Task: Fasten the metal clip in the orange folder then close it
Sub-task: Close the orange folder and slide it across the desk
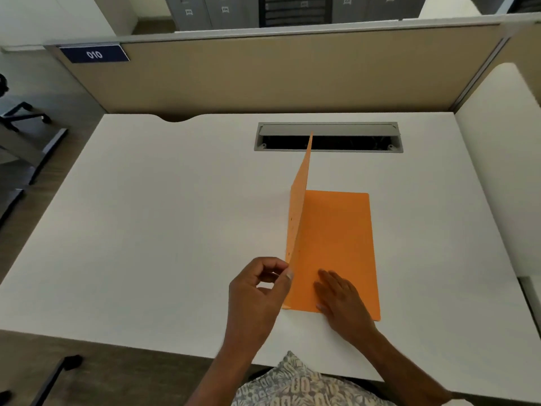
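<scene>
- The orange folder [336, 244] is seen at five o'clock on the white desk [164, 230], its cover raised upright.
- The cover's near edge is pinched by the left hand [257, 288]; the back leaf is pressed flat by the right hand [341, 300], fingers extended.
- Thin, light, flexible card is judged; edges suit gripping.
- No metal clip can be made out.
- A cable slot [328, 137] lies at twelve o'clock, well apart; nothing obstructs.
</scene>
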### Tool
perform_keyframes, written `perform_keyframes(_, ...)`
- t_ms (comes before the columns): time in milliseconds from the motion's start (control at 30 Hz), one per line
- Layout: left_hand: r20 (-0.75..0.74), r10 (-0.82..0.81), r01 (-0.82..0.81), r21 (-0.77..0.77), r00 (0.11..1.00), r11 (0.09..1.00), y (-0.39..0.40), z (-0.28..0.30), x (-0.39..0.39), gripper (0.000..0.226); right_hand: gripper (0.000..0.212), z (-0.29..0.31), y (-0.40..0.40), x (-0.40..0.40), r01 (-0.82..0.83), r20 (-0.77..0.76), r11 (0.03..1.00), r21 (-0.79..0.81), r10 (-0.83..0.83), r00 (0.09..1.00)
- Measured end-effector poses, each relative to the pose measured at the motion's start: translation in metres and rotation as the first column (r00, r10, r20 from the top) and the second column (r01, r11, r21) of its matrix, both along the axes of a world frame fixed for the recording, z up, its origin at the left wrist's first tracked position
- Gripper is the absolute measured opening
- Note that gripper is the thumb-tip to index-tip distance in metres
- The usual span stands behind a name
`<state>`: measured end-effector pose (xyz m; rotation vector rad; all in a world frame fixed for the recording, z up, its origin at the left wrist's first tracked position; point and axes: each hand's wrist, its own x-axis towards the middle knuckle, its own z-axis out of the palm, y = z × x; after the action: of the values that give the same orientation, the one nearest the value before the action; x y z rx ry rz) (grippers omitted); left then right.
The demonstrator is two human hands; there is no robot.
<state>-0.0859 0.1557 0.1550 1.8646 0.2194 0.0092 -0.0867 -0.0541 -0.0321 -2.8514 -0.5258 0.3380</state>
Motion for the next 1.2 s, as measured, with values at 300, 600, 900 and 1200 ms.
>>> perform_keyframes(300, 0.016, -0.194, 0.194, 0.003, 0.981, 0.981, -0.065, -0.018, 0.005, 0.009, 0.070, 0.001, -0.066, -0.025, 0.202, 0.032, 0.978, 0.048, -0.203, 0.979)
perform_keyframes(600, -0.051, -0.416, 0.415, 0.253, 0.908, 0.874, -0.141, -0.067, 0.016, 0.012, 0.045, -0.017, -0.106, -0.035, 0.235, 0.035, 0.958, 0.165, -0.244, 0.969)
perform_keyframes(900, -0.253, -0.491, 0.551, 0.446, 0.834, 0.705, -0.191, -0.114, 0.022, 0.013, 0.051, -0.031, -0.120, -0.038, 0.186, 0.063, 0.964, 0.188, -0.200, 0.978)
perform_keyframes(1200, -0.330, -0.485, 0.585, 0.512, 0.810, 0.629, -0.218, -0.147, 0.020, 0.016, 0.064, -0.028, -0.138, -0.040, 0.311, 0.004, 0.934, 0.175, -0.317, 0.948)
